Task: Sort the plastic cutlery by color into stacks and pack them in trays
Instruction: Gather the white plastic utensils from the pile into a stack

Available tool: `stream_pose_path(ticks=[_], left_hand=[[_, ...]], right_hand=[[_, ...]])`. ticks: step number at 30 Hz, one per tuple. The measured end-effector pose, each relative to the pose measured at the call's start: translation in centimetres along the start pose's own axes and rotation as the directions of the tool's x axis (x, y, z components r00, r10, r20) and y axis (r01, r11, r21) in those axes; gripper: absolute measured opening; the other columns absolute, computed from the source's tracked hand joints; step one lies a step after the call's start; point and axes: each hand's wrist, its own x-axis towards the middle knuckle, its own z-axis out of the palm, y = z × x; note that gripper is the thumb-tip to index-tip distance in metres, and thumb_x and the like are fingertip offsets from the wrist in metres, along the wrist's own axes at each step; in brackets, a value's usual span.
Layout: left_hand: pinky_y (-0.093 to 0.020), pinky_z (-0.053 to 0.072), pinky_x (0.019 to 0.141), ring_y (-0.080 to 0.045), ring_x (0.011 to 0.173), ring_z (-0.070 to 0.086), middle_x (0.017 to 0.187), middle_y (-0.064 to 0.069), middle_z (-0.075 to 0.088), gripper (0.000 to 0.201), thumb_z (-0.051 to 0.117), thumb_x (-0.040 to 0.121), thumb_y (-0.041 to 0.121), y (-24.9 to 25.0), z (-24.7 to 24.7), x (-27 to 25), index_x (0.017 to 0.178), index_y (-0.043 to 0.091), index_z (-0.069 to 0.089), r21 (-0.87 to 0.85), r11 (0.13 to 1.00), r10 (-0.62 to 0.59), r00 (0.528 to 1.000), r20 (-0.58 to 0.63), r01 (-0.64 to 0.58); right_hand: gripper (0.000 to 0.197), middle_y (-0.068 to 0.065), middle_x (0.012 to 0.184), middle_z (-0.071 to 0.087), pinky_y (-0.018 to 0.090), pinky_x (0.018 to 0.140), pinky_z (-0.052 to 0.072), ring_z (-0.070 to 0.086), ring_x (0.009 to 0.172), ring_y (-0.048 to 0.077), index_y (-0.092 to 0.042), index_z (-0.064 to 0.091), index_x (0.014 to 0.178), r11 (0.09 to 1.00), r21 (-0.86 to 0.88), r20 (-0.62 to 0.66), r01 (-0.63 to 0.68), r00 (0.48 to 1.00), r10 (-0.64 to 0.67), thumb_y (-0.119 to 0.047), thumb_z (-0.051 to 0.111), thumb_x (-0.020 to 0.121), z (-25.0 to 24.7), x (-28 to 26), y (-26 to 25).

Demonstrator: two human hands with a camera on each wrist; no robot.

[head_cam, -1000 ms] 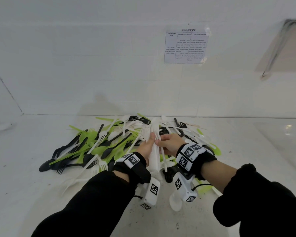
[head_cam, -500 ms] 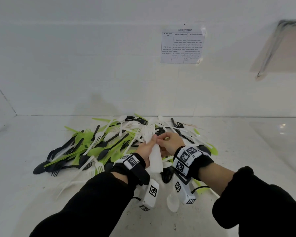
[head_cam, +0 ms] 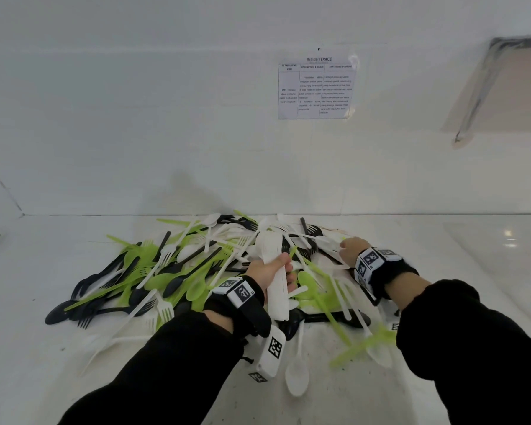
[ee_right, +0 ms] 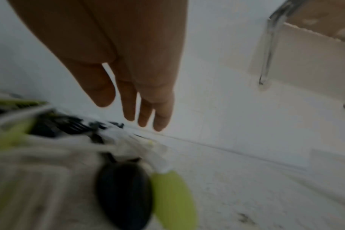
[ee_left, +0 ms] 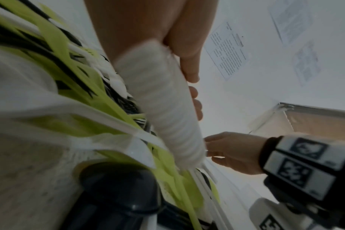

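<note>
A mixed heap of white, lime-green and black plastic cutlery lies on the white table. My left hand grips a thick stack of white cutlery, held roughly upright above the heap; the left wrist view shows the stack of white cutlery with my fingers curled round it. My right hand is over the heap's far right side, apart from the stack. In the right wrist view its fingers hang straight and hold nothing, above white and black pieces.
A white wall rises behind the heap with a printed sheet taped to it. A clear tray leans at the upper right. A loose white spoon and a green fork lie nearest me. Bare table stretches right.
My right hand has let go of the white stack and moved right and away, over the heap's far right side. The left hand still holds the stack.
</note>
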Motion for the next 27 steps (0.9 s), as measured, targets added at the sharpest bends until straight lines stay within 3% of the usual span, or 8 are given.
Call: stream_pose_path(ticks=[5, 8, 9, 10, 12, 18, 23, 27], left_hand=[[-0.022, 0.042, 0.044, -0.019, 0.048, 0.046, 0.057, -0.005, 0.049, 0.021, 0.055, 0.092, 0.011, 0.5, 0.9, 1.1, 0.073, 0.003, 0.052, -0.026, 1.0, 0.001, 0.999, -0.051, -0.003], [-0.022, 0.042, 0.043, -0.019, 0.048, 0.046, 0.058, -0.006, 0.049, 0.021, 0.056, 0.092, 0.01, 0.7, 1.4, 1.7, 0.072, 0.003, 0.052, -0.02, 1.0, -0.003, 0.998, -0.069, 0.002], [-0.022, 0.043, 0.043, -0.019, 0.046, 0.047, 0.057, -0.006, 0.05, 0.021, 0.055, 0.092, 0.01, 0.7, 1.5, 1.8, 0.073, 0.003, 0.052, -0.014, 1.0, -0.002, 0.998, -0.07, 0.001], [-0.022, 0.043, 0.044, -0.018, 0.045, 0.048, 0.055, -0.005, 0.051, 0.021, 0.055, 0.093, 0.01, 0.6, 1.6, 2.0, 0.073, 0.003, 0.052, -0.009, 1.0, -0.001, 0.998, -0.069, 0.001], [-0.022, 0.045, 0.044, -0.017, 0.043, 0.049, 0.049, -0.003, 0.052, 0.023, 0.054, 0.093, 0.009, 0.6, 1.8, 2.2, 0.071, 0.003, 0.052, 0.01, 1.0, 0.006, 0.997, -0.072, -0.006], [-0.025, 0.049, 0.044, -0.019, 0.045, 0.053, 0.057, -0.006, 0.054, 0.019, 0.058, 0.091, 0.01, 0.2, 2.1, 3.2, 0.074, 0.002, 0.055, 0.033, 0.999, 0.025, 0.993, -0.12, -0.021], [-0.026, 0.051, 0.045, -0.018, 0.045, 0.056, 0.065, -0.008, 0.054, 0.016, 0.059, 0.091, 0.012, 0.1, 2.3, 3.4, 0.079, 0.002, 0.055, 0.045, 0.999, 0.026, 0.993, -0.112, -0.021], [-0.026, 0.053, 0.047, -0.016, 0.045, 0.056, 0.064, -0.007, 0.054, 0.016, 0.058, 0.091, 0.012, 0.5, 2.2, 3.6, 0.078, 0.002, 0.056, 0.06, 0.998, 0.028, 0.992, -0.12, -0.021]], right_hand=[[0.038, 0.016, 0.123, 0.06, 0.027, 0.089, 0.041, 0.054, 0.116, 0.028, 0.0, 0.061, 0.117, 0.969, -0.234, 0.019, 0.077, 0.997, -0.075, -0.028, 0.044, 0.096, 1.2, 2.9, 0.7], [0.022, 0.012, 0.096, 0.064, 0.023, 0.067, 0.041, 0.061, 0.093, 0.025, -0.002, 0.062, 0.089, 0.955, -0.28, 0.071, 0.099, 0.994, -0.083, -0.024, 0.057, 0.088, 2.0, 4.1, 0.9], [0.02, 0.011, 0.093, 0.063, 0.023, 0.068, 0.043, 0.061, 0.089, 0.024, -0.005, 0.059, 0.082, 0.951, -0.294, 0.065, 0.093, 0.995, -0.077, -0.023, 0.056, 0.089, 2.1, 4.4, 1.0], [0.017, 0.012, 0.1, 0.064, 0.025, 0.075, 0.046, 0.062, 0.095, 0.024, -0.008, 0.059, 0.086, 0.948, -0.306, 0.042, 0.09, 0.996, -0.081, -0.023, 0.053, 0.091, 2.0, 4.6, 1.0], [0.028, 0.013, 0.122, 0.06, 0.029, 0.092, 0.044, 0.057, 0.114, 0.028, -0.005, 0.058, 0.114, 0.947, -0.31, -0.019, 0.086, 0.995, -0.097, -0.021, 0.045, 0.095, 1.4, 5.1, 1.1], [0.038, 0.019, 0.122, 0.058, 0.032, 0.088, 0.043, 0.055, 0.114, 0.032, 0.001, 0.055, 0.117, 0.964, -0.261, -0.009, 0.052, 0.998, -0.056, -0.028, 0.044, 0.096, -1.1, 6.1, 1.9], [0.028, 0.019, 0.119, 0.055, 0.032, 0.083, 0.038, 0.052, 0.109, 0.032, -0.001, 0.047, 0.119, 0.922, -0.259, 0.034, 0.289, 0.956, -0.29, -0.017, 0.042, 0.096, -1.2, 6.9, 2.9], [0.04, 0.009, 0.122, 0.051, 0.03, 0.091, 0.04, 0.05, 0.114, 0.026, -0.013, 0.05, 0.125, 0.711, -0.462, 0.283, 0.53, 0.848, -0.448, -0.007, 0.05, 0.085, -1.7, 6.7, 2.3]])
